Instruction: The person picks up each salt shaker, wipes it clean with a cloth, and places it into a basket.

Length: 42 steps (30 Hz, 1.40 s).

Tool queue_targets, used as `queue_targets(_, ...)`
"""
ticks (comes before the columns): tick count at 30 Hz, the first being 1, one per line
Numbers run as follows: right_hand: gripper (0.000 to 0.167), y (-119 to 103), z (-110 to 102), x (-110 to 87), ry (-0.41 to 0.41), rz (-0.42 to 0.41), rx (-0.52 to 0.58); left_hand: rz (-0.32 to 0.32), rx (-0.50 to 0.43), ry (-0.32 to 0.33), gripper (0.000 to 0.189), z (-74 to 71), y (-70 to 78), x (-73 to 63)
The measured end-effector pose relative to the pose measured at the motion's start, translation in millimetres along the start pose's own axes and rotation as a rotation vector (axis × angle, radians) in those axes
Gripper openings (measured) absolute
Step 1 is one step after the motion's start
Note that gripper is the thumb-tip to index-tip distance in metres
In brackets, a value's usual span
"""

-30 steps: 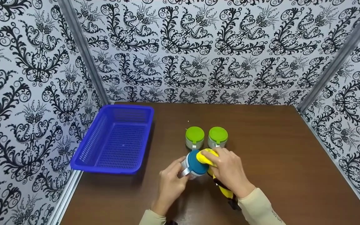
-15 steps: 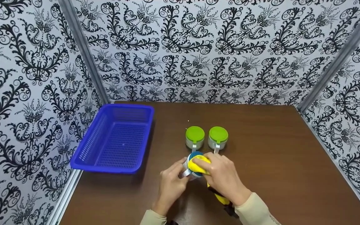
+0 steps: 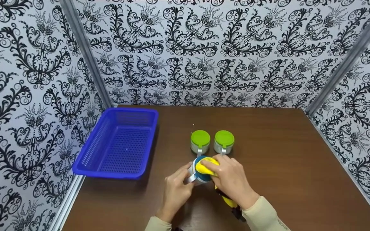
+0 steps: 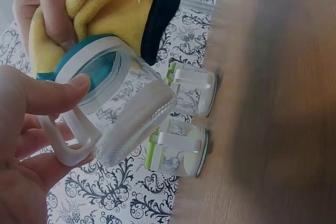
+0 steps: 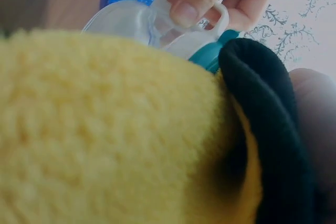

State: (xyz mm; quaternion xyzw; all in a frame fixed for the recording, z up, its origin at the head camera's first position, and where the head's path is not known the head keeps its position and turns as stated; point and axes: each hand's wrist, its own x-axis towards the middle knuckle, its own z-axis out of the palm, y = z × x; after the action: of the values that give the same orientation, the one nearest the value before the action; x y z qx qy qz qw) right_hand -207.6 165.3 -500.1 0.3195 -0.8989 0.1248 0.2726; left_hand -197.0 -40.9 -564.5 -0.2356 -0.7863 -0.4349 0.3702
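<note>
My left hand (image 3: 177, 190) grips a clear jar (image 4: 139, 114) with a blue-teal lid (image 3: 201, 177) by its white handle (image 4: 71, 142), thumb on the lid's collar. The jar is held tilted above the table. My right hand (image 3: 231, 176) holds a yellow cloth (image 3: 206, 166) with a dark border (image 4: 160, 17) and presses it on the lid, covering much of its top. The cloth's loose end hangs below the right hand. In the right wrist view the cloth (image 5: 105, 129) hides most of the jar.
Two clear jars with green lids, a left one (image 3: 200, 138) and a right one (image 3: 224, 138), stand upright just beyond my hands. A blue perforated basket (image 3: 140, 175) sits at the left of the brown table (image 3: 284, 160). Patterned walls (image 3: 198, 48) enclose the back and sides.
The right hand with the cloth has moved left and toward me across the lid, then slightly back to the right. The left hand holds the jar almost still.
</note>
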Motion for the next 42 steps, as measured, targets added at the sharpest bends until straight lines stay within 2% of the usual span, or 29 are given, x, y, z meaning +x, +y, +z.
queue_targets(8,0.043,17.0,3.5,-1.8,-0.009,0.09,-0.02,-0.019,-0.011,-0.007,0.031,-3.1,2.5,-0.8)
queue_targets(14,0.039,27.8,5.5,-4.5,-0.014,0.146,-0.036,-0.044,-0.019,-0.038,0.032,-3.8,4.2,-0.1)
queue_targets(24,0.041,35.5,5.5,-7.1,-0.002,0.174,-0.081,-0.03,-0.033,-0.045,0.035,-0.8,5.6,0.6)
queue_targets(31,0.043,28.5,3.0,-3.3,-0.018,0.161,-0.071,-0.026,-0.047,-0.074,0.035,0.8,6.6,2.2)
queue_targets(42,0.045,9.2,2.0,3.6,-0.002,0.034,-0.062,-0.007,-0.045,-0.08,0.034,4.2,5.3,0.2)
